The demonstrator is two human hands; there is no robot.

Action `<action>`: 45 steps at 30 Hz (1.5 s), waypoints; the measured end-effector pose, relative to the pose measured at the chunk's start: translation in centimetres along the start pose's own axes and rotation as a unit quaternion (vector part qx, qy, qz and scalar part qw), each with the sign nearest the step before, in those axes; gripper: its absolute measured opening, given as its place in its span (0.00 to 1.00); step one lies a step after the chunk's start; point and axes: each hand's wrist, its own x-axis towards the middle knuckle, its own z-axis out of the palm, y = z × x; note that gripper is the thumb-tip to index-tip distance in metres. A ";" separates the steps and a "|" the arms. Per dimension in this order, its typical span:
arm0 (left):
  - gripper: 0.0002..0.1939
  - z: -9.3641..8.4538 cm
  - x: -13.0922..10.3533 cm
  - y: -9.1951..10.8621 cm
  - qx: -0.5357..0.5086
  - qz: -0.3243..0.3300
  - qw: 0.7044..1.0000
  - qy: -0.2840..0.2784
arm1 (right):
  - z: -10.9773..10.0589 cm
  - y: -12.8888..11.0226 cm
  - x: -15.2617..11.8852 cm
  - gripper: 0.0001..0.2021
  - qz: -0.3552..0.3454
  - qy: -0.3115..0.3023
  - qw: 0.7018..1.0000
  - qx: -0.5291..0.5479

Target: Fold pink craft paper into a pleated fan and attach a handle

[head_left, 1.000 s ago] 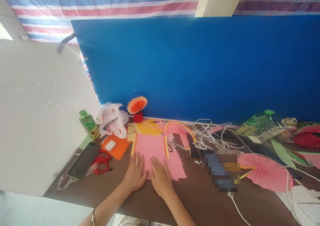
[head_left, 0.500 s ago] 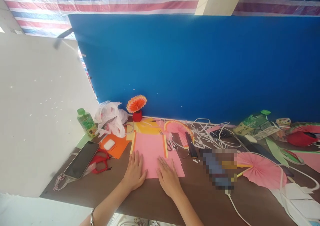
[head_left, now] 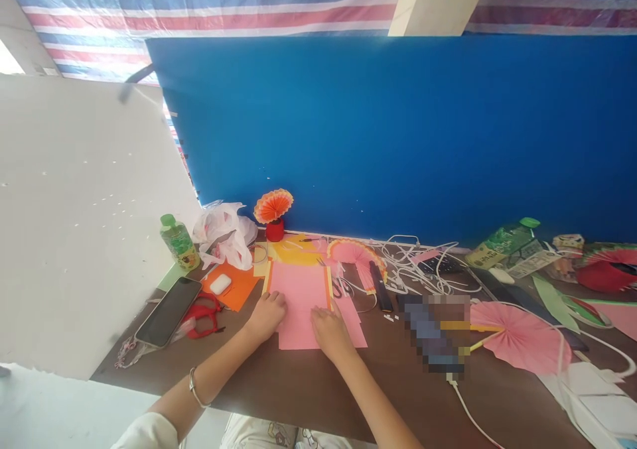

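Observation:
A pink sheet of paper [head_left: 299, 290] with orange and yellow strips along its left and right edges lies in front of me, over another pink sheet [head_left: 351, 333]. My left hand [head_left: 269, 313] is closed at the sheet's left edge, its fingers curled over the paper and the strip. At the lower right edge, my right hand [head_left: 329, 326] grips the paper with bent fingers, the index finger lying along the orange strip. The fingertips' undersides are hidden.
Behind the sheet are yellow paper [head_left: 298, 253], a folded pink fan [head_left: 365, 270] and an orange paper flower [head_left: 273, 205]. Left stand a phone [head_left: 169, 313], red scissors [head_left: 205, 316] and a bottle [head_left: 180, 243]. White cables [head_left: 423, 266] and an open pink fan [head_left: 527, 336] lie right.
Both hands were lying flat with fingers stretched on the paper; now their fingers are curled in at its side edges. The left hand has shifted slightly upward. My view has turned slightly left.

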 end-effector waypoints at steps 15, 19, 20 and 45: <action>0.12 -2.4 1.3 -3.5 -0.078 0.049 0.990 0.108 | -3.9 3.9 1.4 0.12 -0.029 0.093 0.991 0.096; 0.16 -5.9 1.9 -4.4 -0.253 0.077 0.961 0.080 | -7.0 5.1 2.3 0.11 -0.014 0.019 0.979 0.200; 0.16 -6.9 2.0 -4.6 -0.293 0.079 0.950 0.071 | -7.7 5.3 2.5 0.11 -0.005 -0.002 0.975 0.220; 0.13 1.4 5.1 -6.7 -0.317 0.034 0.948 -0.023 | -1.6 8.6 3.1 0.08 0.067 -0.085 0.954 0.281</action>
